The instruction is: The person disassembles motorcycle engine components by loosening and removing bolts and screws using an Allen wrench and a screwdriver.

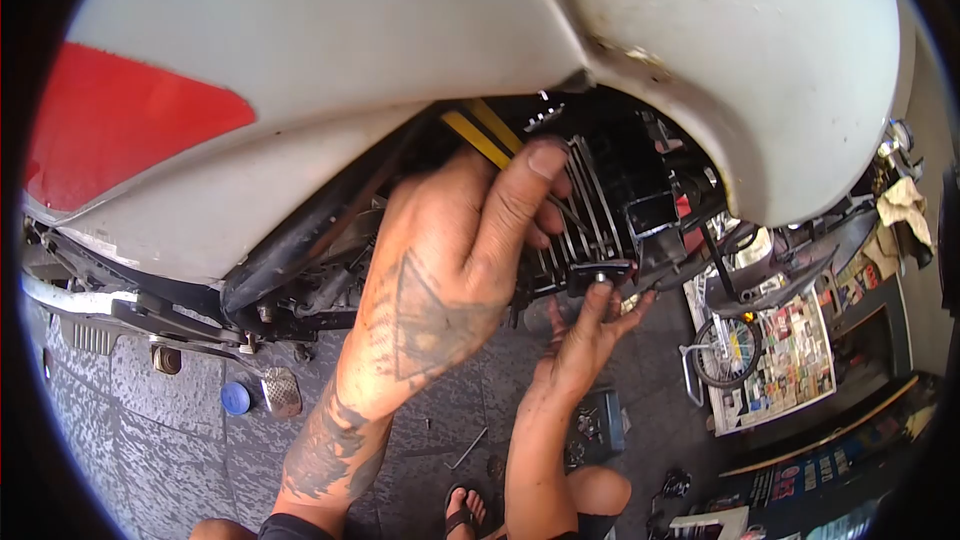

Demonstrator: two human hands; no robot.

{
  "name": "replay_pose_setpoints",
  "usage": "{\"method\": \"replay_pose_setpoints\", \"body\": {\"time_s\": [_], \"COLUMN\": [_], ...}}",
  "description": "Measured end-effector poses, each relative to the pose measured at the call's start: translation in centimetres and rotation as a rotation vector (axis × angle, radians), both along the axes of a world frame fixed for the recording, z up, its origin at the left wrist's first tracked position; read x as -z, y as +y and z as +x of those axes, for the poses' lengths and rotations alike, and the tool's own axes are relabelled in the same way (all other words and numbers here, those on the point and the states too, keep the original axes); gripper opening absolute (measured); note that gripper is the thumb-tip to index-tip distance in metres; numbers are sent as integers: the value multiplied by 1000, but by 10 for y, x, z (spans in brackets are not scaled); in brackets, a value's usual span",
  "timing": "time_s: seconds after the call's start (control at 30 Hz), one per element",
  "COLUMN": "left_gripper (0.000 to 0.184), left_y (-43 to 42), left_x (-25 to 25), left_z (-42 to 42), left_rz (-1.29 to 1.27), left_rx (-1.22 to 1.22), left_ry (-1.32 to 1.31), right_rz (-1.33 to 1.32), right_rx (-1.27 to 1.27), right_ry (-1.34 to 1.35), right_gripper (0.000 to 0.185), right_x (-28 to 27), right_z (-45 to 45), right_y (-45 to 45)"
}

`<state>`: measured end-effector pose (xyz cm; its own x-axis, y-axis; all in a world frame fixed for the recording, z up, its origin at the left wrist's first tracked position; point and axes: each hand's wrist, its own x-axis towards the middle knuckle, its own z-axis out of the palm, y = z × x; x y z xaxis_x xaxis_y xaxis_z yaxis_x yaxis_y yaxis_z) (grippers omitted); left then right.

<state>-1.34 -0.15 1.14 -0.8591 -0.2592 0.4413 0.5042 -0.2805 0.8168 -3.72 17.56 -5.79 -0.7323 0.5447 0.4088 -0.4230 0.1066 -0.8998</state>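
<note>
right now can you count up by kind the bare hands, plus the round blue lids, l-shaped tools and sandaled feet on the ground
Bare hands: 2 (left hand, right hand)
Round blue lid: 1
L-shaped tool: 1
Sandaled foot: 1
Total: 5

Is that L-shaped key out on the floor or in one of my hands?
Out on the floor: the L-shaped key lies on the dark paving, well apart from both hands.

A single head-worn view looks forward and steeply down, close above both working hands (440, 230).
</note>
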Motion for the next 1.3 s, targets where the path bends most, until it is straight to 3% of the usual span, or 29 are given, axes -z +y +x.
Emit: {"method": "replay_pose_setpoints", "body": {"time_s": [0.1, 0.3, 0.37, 0.67, 1.13, 1.23, 1.3], "left_gripper": [44, 45, 46, 46, 38, 38, 37], "left_y": [2, 0, -1, -2, -3, -5, -6], "left_x": [-1, 1, 1, 4, 10, 16, 17], "left_z": [0, -2, -2, -2, -6, -6, -7], "left_rz": [27, 34, 15, 4, -48, -205, -179], "left_rx": [-19, -3, 17, 5, -64, -168, -104], "left_ry": [-5, 1, 8, 19, 64, 174, 172], "right_rz": [-148, -63, 46, 126, 119, 94, 56], "right_rx": [-74, -73, 28, 21, -41, -47, -68], "right_ry": [-26, 121, 150, 274, 248, 260, 256], "right_gripper": [100, 98, 84, 79, 78, 78, 80], "right_x": [-6, -9, -5, -10, -16, -18, -18], "right_z": [2, 3, 0, 2, 8, 9, 9], "right_y": [-5, -7, -7, -11, -17, -18, -17]}}
